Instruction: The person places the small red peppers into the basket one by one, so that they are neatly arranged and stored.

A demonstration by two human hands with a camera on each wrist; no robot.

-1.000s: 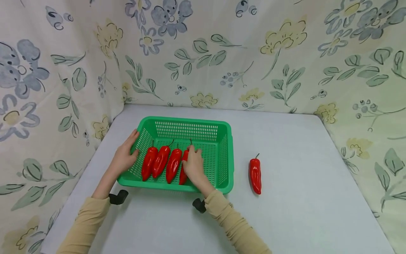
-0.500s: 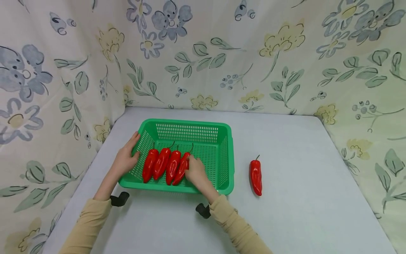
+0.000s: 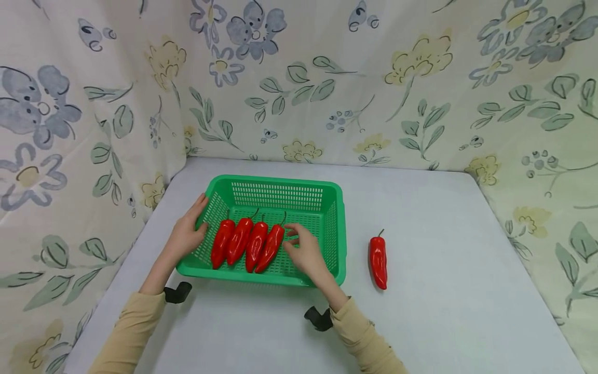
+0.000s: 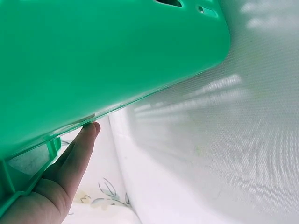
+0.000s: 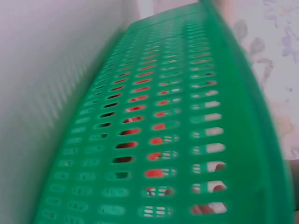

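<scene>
Several glossy red chili peppers (image 3: 256, 246) lie side by side in the left and middle of a green plastic basket (image 3: 338, 234). My left hand (image 3: 187, 234) holds the basket's left rim, with the thumb over the edge. In the left wrist view, fingers (image 4: 77, 163) press against the rim from outside. My right hand (image 3: 306, 252) is over the basket, just right of the rightmost pepper (image 3: 271, 248), its fingers loosely bent and holding nothing. Another red chili pepper (image 3: 378, 262) lies on the table right of the basket, stem pointing away.
The basket stands on a white table (image 3: 444, 270), left of its middle. A floral cloth (image 3: 299, 104) hangs behind and along both sides. In the right wrist view, red shows through the slots of the basket wall (image 5: 135, 121).
My right hand shifted the rightmost pepper left against its neighbour, slanting it, then let go and drew off to the right. The left hand stays at the rim.
</scene>
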